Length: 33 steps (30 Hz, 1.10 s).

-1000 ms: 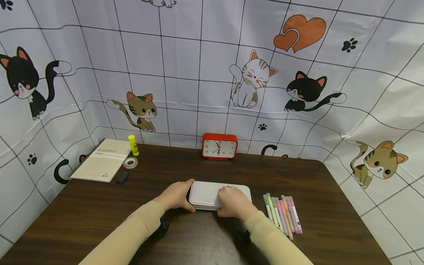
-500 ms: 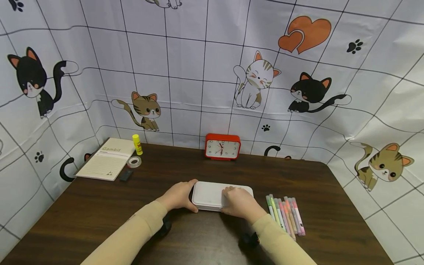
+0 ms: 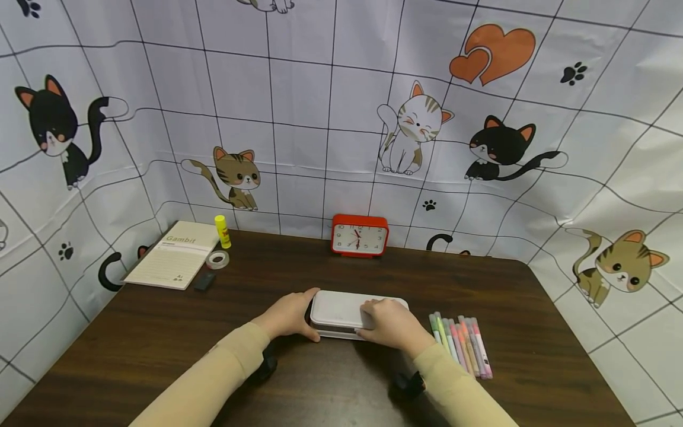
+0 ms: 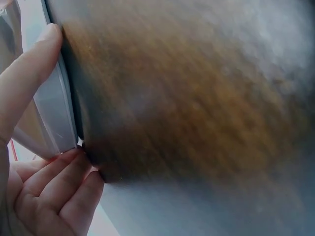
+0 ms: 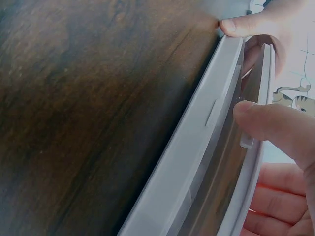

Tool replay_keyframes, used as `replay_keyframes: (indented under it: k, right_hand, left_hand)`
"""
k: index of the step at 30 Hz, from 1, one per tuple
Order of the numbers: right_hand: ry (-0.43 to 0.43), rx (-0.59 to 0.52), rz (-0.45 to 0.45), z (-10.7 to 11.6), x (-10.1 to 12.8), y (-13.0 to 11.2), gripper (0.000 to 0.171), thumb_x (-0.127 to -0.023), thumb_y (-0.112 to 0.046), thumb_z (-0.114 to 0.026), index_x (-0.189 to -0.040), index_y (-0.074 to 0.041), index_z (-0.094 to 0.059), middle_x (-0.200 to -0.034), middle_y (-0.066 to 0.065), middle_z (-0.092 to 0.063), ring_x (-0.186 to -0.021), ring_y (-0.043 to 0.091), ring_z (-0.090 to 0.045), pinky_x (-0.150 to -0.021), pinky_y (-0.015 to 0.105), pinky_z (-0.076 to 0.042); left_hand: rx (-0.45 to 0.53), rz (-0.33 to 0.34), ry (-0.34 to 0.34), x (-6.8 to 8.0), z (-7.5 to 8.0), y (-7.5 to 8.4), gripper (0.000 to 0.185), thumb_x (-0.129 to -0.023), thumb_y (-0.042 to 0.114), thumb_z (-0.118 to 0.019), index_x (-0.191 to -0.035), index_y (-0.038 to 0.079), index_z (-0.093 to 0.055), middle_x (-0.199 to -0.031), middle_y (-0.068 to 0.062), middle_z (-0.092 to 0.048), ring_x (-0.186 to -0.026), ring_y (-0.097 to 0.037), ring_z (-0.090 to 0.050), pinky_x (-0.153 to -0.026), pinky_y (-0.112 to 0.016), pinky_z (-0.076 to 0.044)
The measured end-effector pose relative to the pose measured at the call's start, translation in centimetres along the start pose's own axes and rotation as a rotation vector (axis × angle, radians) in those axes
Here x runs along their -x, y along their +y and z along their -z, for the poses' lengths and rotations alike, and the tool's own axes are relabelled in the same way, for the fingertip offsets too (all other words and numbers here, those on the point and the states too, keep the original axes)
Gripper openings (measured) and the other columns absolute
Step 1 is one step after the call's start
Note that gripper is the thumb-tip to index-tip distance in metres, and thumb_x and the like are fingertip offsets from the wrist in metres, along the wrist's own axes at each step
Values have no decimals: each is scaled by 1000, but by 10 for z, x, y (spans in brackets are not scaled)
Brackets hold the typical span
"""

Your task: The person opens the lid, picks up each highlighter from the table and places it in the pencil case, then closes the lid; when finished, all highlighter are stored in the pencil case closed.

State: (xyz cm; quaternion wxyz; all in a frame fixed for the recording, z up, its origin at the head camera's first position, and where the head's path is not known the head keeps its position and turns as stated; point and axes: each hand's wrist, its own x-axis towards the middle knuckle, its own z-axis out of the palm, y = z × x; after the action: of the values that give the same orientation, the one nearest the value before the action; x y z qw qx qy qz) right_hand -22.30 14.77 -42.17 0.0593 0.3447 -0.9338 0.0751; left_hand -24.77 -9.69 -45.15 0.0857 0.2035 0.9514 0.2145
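A white pencil case [image 3: 338, 309] with rounded corners lies on the brown table before me. My left hand [image 3: 288, 315] grips its left end, thumb at the near side and fingers at the far side. In the left wrist view, thumb and fingertips touch the case wall [image 4: 51, 108]. My right hand [image 3: 395, 323] pinches the lid near its right part. The right wrist view shows my right thumb [image 5: 270, 120] under the lid edge [image 5: 251, 164], fingers on the lid's outer side. A gap parts the lid from the base [image 5: 192, 135]. The contents cannot be made out.
Several coloured markers [image 3: 464, 344] lie side by side right of the case. A red clock [image 3: 360, 235] stands at the back. A notebook [image 3: 173, 255], glue stick [image 3: 223, 231], tape roll [image 3: 217, 260] and dark eraser-like block [image 3: 205, 281] are at back left.
My right hand has raised the lid's front edge, so a dark gap now shows between lid and base. The left hand stays at the left end. The head view shifted slightly.
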Motion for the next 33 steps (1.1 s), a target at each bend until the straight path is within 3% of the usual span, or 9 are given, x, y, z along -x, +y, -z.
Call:
replay_keyframes:
  k: [13, 21, 33]
  right_hand:
    - [67, -55, 12, 5, -1, 5, 24, -80, -30, -76, -90, -9, -71, -68, -8, -58, -58, 4, -46, -55, 24, -42]
    - [57, -107, -7, 6, 1, 7, 21, -80, -31, -77, -83, -12, -68, -59, -11, -46, -54, 1, -39, -53, 20, -37]
    - [124, -80, 6, 16, -1, 13, 22, -79, -34, -76, -82, -13, -71, -71, -8, -67, -60, 2, -56, -60, 25, -51]
  left_hand:
    - [53, 24, -5, 1, 3, 0, 111, -59, 36, -90, -145, -2, -32, -129, -21, -56, -118, -35, -54, -99, -44, -43]
    - [58, -6, 7, 4, 0, 1, 108, -59, 33, -91, -143, -4, -35, -126, -20, -58, -115, -35, -56, -97, -45, -44]
    - [56, -29, 54, 4, -3, 0, 107, -57, 34, -92, -140, -4, -37, -117, -19, -63, -104, -33, -61, -92, -43, -47]
